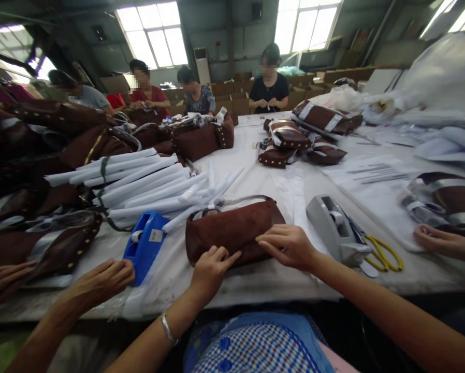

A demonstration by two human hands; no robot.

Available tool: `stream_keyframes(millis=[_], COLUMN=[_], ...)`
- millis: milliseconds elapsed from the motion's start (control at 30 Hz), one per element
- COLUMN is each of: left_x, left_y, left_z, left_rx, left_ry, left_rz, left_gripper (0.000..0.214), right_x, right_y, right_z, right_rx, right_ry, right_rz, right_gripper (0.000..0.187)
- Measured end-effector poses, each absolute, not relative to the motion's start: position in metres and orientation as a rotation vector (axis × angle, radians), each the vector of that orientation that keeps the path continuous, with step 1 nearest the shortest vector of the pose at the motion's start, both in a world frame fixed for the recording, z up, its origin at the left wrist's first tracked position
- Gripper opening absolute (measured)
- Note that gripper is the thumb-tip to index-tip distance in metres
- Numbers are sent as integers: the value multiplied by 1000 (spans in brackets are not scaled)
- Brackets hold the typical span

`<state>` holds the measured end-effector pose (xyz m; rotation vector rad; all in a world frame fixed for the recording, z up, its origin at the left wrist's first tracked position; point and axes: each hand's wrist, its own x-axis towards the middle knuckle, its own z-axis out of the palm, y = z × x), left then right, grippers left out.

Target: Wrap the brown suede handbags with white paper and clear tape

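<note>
In front of me on the table lies a brown suede-like handbag [230,228], with its strap looped behind its top edge. My left hand [213,264] is closed at the bag's lower front edge, fingers curled and the index finger reaching right along the material. At the front right side, my right hand [289,244] pinches the bag, thumb and fingers close together. The material between the fingertips is partly hidden. A blue tape dispenser [145,246] stands left of the bag, and a grey tape dispenser [331,228] to its right.
Yellow-handled scissors [383,254] lie beside the grey dispenser. White paper rolls [139,181] are heaped behind the blue one. More brown bags [203,139] crowd the left and back. Co-workers' hands [100,282] work close on my left and a co-worker's hand [442,242] on my right.
</note>
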<state>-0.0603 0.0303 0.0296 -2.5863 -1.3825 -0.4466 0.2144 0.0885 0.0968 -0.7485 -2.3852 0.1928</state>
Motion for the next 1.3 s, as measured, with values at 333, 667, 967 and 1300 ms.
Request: stream_keyframes(millis=[333,667,967,1300], left_x=[-54,-41,-44,-43], left_y=[21,70,74,77], left_z=[36,71,10,14], left_rx=[-2635,-2540,-2422,-2488], left_ry=[-1496,-1151,-1172,-1174], left_rz=[-567,-611,-526,-569], left_gripper=[47,46,58,60], right_x=[172,174,175,190], right_y=[125,126,124,124], right_z=[17,26,32,34], right_rx=[-935,-913,-867,-1160], right_ry=[-2450,-2405,-2409,-2183], right_rz=[-292,-208,-168,-279], right_gripper=[65,70,74,78])
